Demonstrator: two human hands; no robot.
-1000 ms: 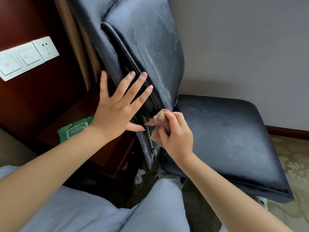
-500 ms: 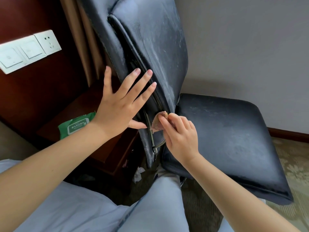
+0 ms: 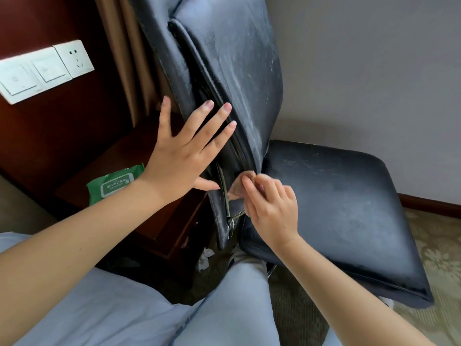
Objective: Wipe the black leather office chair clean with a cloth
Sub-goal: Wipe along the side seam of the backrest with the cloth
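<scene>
Here, the left hand (image 3: 185, 156) is pressing flat, fingers straight, against the chair backrest (image 3: 224, 58) while the right hand (image 3: 272, 208) is pinching the cloth (image 3: 237, 188) at the seat (image 3: 349, 208) crease.

The left hand (image 3: 184, 156) lay flat with straight, spread fingers (image 3: 219, 116) against the side edge of the dusty black leather office chair's (image 3: 237, 71) backrest. The right hand (image 3: 272, 211) pinched a small crumpled pinkish-brown cloth (image 3: 237, 188) into the crease where backrest met the black seat cushion (image 3: 349, 208). A green pack of wet wipes (image 3: 112, 186) rested on the dark red wooden surface (image 3: 104, 166) to the left, below white wall switches (image 3: 42, 71).
</scene>
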